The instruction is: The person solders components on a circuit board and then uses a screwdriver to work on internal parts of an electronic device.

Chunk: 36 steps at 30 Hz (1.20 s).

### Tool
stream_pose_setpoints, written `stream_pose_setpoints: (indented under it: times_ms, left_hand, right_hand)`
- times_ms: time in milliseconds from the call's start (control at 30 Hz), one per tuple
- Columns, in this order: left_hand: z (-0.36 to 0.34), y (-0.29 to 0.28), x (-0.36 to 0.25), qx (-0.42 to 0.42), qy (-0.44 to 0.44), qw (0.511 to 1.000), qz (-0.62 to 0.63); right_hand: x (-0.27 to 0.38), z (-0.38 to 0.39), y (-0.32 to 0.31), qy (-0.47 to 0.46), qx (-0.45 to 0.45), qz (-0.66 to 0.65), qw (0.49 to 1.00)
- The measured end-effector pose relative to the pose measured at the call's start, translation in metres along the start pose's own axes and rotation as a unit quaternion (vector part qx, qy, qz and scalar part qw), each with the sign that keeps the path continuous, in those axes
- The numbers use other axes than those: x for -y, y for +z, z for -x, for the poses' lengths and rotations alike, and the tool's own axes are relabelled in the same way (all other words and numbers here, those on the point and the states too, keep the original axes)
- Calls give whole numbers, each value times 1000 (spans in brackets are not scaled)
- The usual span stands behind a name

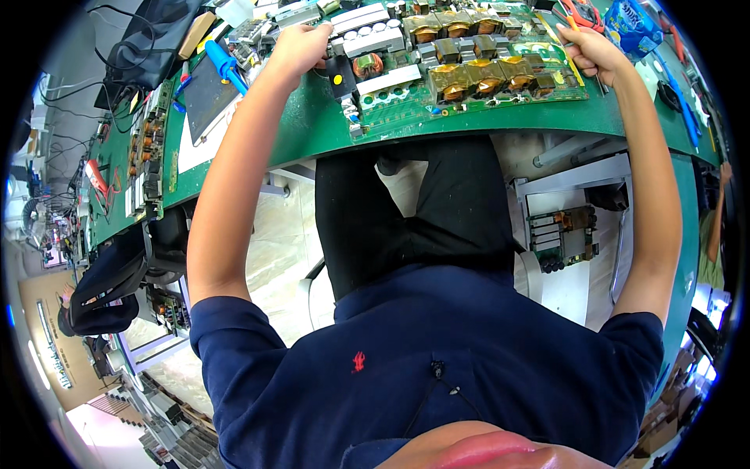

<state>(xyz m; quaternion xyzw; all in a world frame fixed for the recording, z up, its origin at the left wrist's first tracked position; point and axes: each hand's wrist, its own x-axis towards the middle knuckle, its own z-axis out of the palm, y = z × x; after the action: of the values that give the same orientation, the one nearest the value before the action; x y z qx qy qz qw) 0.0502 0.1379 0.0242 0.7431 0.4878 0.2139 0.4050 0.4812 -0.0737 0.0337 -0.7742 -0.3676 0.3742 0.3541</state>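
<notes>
A large green circuit board [391, 121] lies on the green workbench in front of me. It carries rows of yellow-wrapped transformers [469, 80], a copper-wound coil [367, 66] and white bar-shaped parts [388, 80]. My left hand [301, 51] is closed at the board's left edge, fingertips against the end of a silver-white block [366, 39]. Beside it stands a black plate with a yellow dot [337, 80]. At the board's right edge, my right hand [600, 55] is closed around a slim tool with an orange end [573, 22]; its exact kind is unclear.
Left of my arm lie a blue tool [223, 62], a dark flat panel [207, 102] and another populated board [144, 156]. A red meter [584, 11], a blue packet [631, 30] and a blue-handled tool [681, 105] are at the right. More boards [562, 234] sit under the bench.
</notes>
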Motion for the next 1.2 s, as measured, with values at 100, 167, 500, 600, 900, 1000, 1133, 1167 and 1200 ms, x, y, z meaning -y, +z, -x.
stream_pose_setpoints:
  times_ms: [100, 167, 500, 600, 900, 1000, 1133, 1167, 1200]
  left_hand:
    - [14, -12, -9, -14, 36, 999, 4]
    - [33, -24, -24, -50, 92, 995, 3]
    - [95, 8, -27, -18, 416, 882, -223]
    - [97, 16, -27, -59, 451, 864, -218]
    - [96, 14, -4, -81, 471, 855, -203]
    - [92, 14, -3, -81, 497, 828, -246]
    - [89, 14, 1, -92, 491, 830, -247]
    - [86, 15, 0, -92, 493, 831, -242]
    - [85, 16, -1, -92, 495, 831, -236]
  right_hand:
    - [-8, -11, -14, -23, 12, 51, 998]
    - [-6, -5, -19, -25, 6, 98, 995]
    - [82, 85, 35, -89, -173, 308, 931]
    - [51, 91, 21, -290, -129, 264, 911]
    - [26, 207, 114, -242, -102, 112, 958]
    - [29, 217, 154, -222, -87, 15, 971]
    - [46, 224, 196, -181, -60, -51, 980]
    - [50, 223, 202, -175, -51, -54, 982]
    - [54, 222, 207, -168, -42, -57, 983]
